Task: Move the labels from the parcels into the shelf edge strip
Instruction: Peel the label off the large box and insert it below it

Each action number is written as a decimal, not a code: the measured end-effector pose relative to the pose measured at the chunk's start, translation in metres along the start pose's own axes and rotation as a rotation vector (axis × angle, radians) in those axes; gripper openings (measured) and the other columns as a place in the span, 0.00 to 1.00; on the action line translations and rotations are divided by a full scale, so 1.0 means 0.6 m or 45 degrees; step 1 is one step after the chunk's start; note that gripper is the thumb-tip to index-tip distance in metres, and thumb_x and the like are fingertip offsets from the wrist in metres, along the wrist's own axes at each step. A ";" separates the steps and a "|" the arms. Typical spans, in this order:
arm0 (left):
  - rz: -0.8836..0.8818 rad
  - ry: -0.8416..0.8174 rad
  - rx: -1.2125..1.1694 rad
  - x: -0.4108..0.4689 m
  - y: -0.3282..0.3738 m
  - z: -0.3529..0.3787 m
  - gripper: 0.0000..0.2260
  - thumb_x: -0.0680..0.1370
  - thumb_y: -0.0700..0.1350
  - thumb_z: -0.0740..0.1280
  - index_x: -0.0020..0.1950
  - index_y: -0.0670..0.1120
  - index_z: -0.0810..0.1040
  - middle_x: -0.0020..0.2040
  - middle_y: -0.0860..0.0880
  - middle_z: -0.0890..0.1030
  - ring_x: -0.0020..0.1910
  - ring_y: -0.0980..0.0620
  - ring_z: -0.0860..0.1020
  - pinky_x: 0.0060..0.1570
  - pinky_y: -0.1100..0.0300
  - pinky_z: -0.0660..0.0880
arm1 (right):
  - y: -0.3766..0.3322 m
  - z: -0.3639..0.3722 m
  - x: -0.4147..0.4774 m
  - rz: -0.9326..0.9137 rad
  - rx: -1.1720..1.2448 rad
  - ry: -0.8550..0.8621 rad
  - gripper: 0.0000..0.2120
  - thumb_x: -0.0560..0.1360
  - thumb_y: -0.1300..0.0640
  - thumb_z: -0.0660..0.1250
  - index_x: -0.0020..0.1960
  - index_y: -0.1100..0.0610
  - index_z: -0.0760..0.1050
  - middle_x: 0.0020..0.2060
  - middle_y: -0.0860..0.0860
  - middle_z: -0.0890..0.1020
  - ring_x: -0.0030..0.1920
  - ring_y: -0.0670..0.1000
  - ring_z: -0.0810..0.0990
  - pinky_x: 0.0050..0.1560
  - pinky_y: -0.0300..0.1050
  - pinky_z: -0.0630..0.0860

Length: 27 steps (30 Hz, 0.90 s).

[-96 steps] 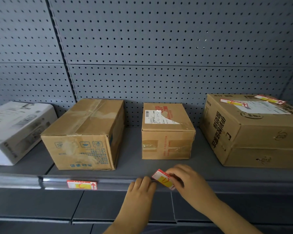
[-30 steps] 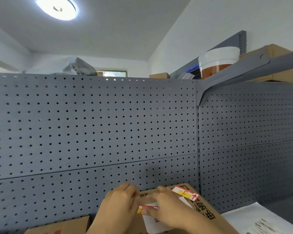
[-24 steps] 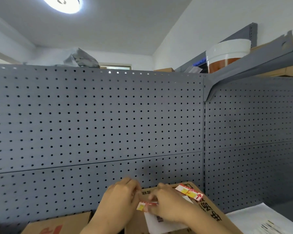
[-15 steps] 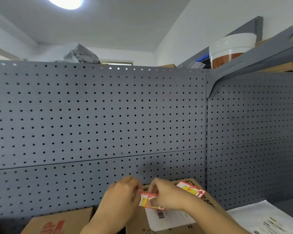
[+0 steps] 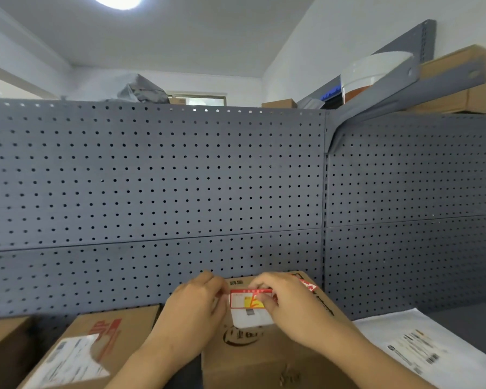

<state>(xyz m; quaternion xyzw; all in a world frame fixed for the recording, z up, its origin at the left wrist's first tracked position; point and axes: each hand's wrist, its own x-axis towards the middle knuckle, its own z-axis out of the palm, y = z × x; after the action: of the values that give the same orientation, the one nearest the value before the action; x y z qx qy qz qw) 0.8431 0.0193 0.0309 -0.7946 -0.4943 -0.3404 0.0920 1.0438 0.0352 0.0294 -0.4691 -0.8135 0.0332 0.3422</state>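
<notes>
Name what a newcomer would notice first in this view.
Bottom centre, the left hand and right hand pinch a red-and-yellow paper label over a brown cardboard box. Behind them a grey perforated metal panel fills the middle, and a white plastic bucket sits at top right.

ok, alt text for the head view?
The left hand and right hand pinch a red-and-yellow label over a cardboard parcel before a grey pegboard wall. A second label lies on the parcel behind the right hand.
</notes>
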 end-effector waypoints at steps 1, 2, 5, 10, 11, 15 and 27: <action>-0.005 0.017 0.001 -0.009 0.014 -0.004 0.05 0.79 0.50 0.60 0.51 0.56 0.75 0.48 0.60 0.75 0.44 0.60 0.76 0.44 0.66 0.71 | -0.001 -0.010 -0.016 -0.026 -0.003 0.034 0.07 0.78 0.53 0.62 0.54 0.43 0.74 0.52 0.39 0.78 0.51 0.35 0.70 0.52 0.34 0.73; -0.014 0.036 -0.005 -0.020 0.029 -0.008 0.05 0.79 0.49 0.61 0.52 0.56 0.75 0.48 0.60 0.75 0.44 0.60 0.76 0.44 0.65 0.71 | -0.003 -0.020 -0.032 -0.048 0.003 0.064 0.07 0.78 0.53 0.62 0.54 0.43 0.74 0.51 0.37 0.77 0.50 0.33 0.69 0.48 0.28 0.70; -0.048 0.086 -0.045 -0.057 0.076 -0.015 0.05 0.79 0.47 0.62 0.52 0.54 0.76 0.48 0.59 0.76 0.45 0.58 0.77 0.45 0.61 0.75 | -0.005 -0.044 -0.085 -0.067 0.102 0.141 0.07 0.78 0.55 0.63 0.53 0.44 0.75 0.47 0.34 0.73 0.50 0.31 0.70 0.47 0.24 0.67; -0.076 0.113 -0.070 -0.130 0.145 -0.010 0.04 0.78 0.45 0.64 0.51 0.50 0.78 0.48 0.55 0.79 0.43 0.52 0.79 0.45 0.53 0.77 | 0.000 -0.051 -0.184 -0.079 0.168 0.172 0.08 0.75 0.56 0.67 0.50 0.43 0.76 0.45 0.35 0.77 0.51 0.35 0.73 0.47 0.27 0.69; -0.079 0.115 -0.074 -0.146 0.155 -0.007 0.04 0.77 0.44 0.65 0.51 0.50 0.78 0.48 0.55 0.79 0.42 0.52 0.79 0.44 0.54 0.77 | 0.001 -0.047 -0.203 -0.072 0.186 0.142 0.08 0.75 0.56 0.67 0.50 0.43 0.76 0.44 0.35 0.77 0.51 0.35 0.73 0.47 0.26 0.70; -0.156 0.042 -0.090 -0.208 0.168 0.019 0.06 0.77 0.42 0.65 0.52 0.51 0.76 0.48 0.54 0.79 0.43 0.54 0.78 0.43 0.55 0.77 | 0.015 -0.021 -0.261 0.048 0.227 -0.044 0.08 0.74 0.57 0.67 0.49 0.44 0.76 0.45 0.42 0.78 0.47 0.40 0.76 0.47 0.35 0.74; -0.126 -0.647 0.110 -0.329 0.147 0.150 0.11 0.79 0.43 0.56 0.59 0.48 0.72 0.59 0.46 0.75 0.56 0.46 0.74 0.54 0.54 0.69 | 0.062 0.072 -0.340 0.391 0.224 -0.296 0.13 0.72 0.58 0.71 0.40 0.41 0.73 0.39 0.40 0.83 0.42 0.36 0.80 0.42 0.37 0.79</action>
<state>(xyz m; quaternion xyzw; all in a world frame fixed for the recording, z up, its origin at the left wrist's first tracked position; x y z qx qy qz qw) 0.9033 -0.1236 -0.1447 -0.8248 -0.5538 -0.1125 -0.0178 1.1124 -0.0933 -0.1245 -0.5490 -0.7603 0.2097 0.2766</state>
